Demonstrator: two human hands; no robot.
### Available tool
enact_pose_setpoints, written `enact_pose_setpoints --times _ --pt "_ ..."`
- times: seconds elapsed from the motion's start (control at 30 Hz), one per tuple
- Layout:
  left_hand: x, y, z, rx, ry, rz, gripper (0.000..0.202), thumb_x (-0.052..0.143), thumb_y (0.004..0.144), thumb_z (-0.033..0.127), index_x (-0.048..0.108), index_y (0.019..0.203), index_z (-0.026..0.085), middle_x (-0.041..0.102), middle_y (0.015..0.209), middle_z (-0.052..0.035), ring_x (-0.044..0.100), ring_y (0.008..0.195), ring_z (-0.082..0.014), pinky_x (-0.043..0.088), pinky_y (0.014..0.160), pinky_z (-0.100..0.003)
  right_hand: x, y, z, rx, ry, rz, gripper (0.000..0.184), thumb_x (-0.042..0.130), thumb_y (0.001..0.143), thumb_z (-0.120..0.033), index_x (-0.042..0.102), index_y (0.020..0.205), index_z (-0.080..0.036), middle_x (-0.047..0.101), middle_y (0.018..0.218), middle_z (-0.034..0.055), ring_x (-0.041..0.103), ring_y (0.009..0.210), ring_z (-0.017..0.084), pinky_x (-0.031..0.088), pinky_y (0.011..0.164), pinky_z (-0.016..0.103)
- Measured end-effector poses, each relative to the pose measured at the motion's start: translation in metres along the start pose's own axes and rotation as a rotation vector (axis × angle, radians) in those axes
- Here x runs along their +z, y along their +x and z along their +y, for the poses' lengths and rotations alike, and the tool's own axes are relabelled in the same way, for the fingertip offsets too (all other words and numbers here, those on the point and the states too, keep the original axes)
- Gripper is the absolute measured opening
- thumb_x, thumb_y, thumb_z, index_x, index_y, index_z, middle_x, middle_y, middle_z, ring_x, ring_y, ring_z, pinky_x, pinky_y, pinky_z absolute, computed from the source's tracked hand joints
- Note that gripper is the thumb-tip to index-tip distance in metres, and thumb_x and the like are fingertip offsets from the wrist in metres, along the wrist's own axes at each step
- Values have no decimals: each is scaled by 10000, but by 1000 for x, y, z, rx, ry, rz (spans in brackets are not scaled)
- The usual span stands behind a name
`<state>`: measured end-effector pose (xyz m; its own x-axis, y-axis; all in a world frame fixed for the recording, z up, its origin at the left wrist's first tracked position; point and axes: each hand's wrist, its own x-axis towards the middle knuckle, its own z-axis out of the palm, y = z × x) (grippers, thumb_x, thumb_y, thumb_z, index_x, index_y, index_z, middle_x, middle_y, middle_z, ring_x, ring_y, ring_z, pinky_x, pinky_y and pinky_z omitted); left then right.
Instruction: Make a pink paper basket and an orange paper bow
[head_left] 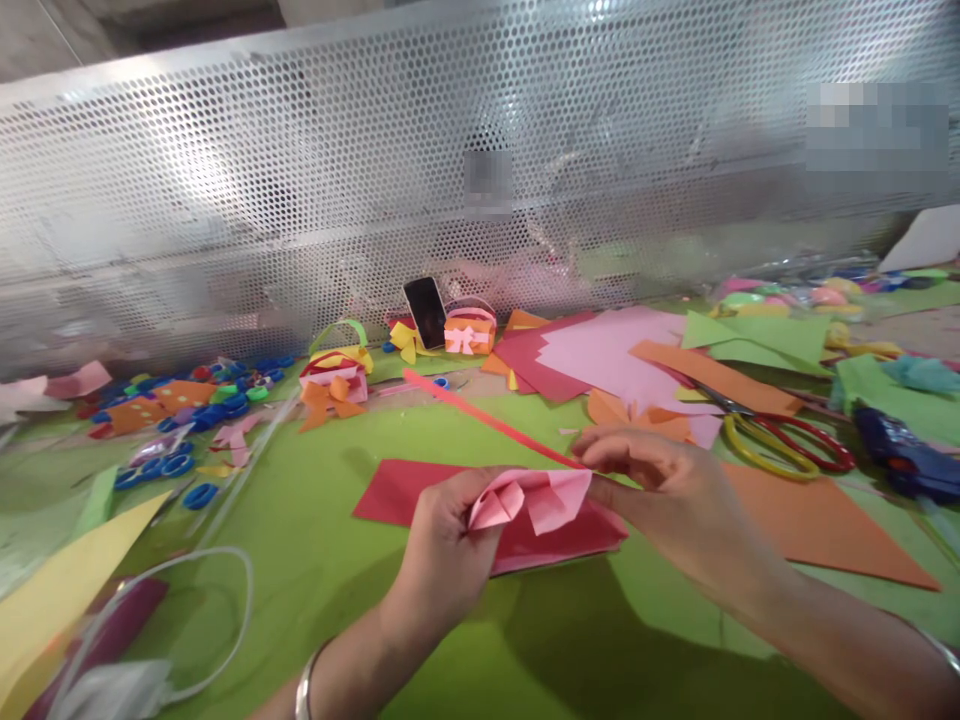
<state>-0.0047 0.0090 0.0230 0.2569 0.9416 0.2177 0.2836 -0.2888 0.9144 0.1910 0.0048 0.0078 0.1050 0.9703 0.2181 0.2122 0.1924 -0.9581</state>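
Observation:
In the middle, my left hand [451, 535] grips a small folded paper bag [559, 542], red outside with pink folded flaps at its top. My right hand [671, 490] is closed at the bag's right corner, thumb and fingers pinched around the end of a long red paper strip [491, 420]. The strip slants up and away to the left, its far end free. Whether the strip is joined to the bag is hidden by my fingers. A red paper sheet [394, 488] lies on the green surface behind my left hand.
Scissors [772, 445] with yellow and red handles lie right, near an orange sheet [840, 525] and a dark blue tool [911, 450]. Finished small paper bags [470, 335] and a phone [426, 312] stand before a perforated metal panel [360, 180]. A white cable [244, 590] curls at left.

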Motion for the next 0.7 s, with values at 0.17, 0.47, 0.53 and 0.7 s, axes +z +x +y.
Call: enact_pose_setpoints --times 0.17,0.47,0.53,0.7 --pt "0 -2 -2 45 25 -8 366 526 738 30 801 881 224 771 785 0 675 676 -164 513 637 -204 0 -1 5 -77 -75 -16 113 715 703 -314 663 624 -253 615 688 -7 556 682 171 444 672 300" --pt "-2 0 -7 101 55 26 487 518 656 -64 796 914 242 789 928 -21 731 809 -182 549 716 -221 -2 7 7 -13 -163 -116 145 671 688 -334 680 796 -238 676 817 24 598 729 195 490 665 329" --pt "-3 0 -8 129 61 48 437 565 664 -42 792 914 235 788 931 -28 734 825 -186 557 731 -226 -5 10 6 -17 -178 -171 327 657 703 -342 679 1013 -240 709 952 49 635 805 210 523 712 352" --pt "-3 0 -12 328 143 -6 301 626 786 57 773 989 225 780 991 -60 723 928 -200 563 822 -282 -8 12 8 -116 -277 -257 358 644 729 -321 676 1079 -253 723 1054 61 665 873 221 545 753 364"
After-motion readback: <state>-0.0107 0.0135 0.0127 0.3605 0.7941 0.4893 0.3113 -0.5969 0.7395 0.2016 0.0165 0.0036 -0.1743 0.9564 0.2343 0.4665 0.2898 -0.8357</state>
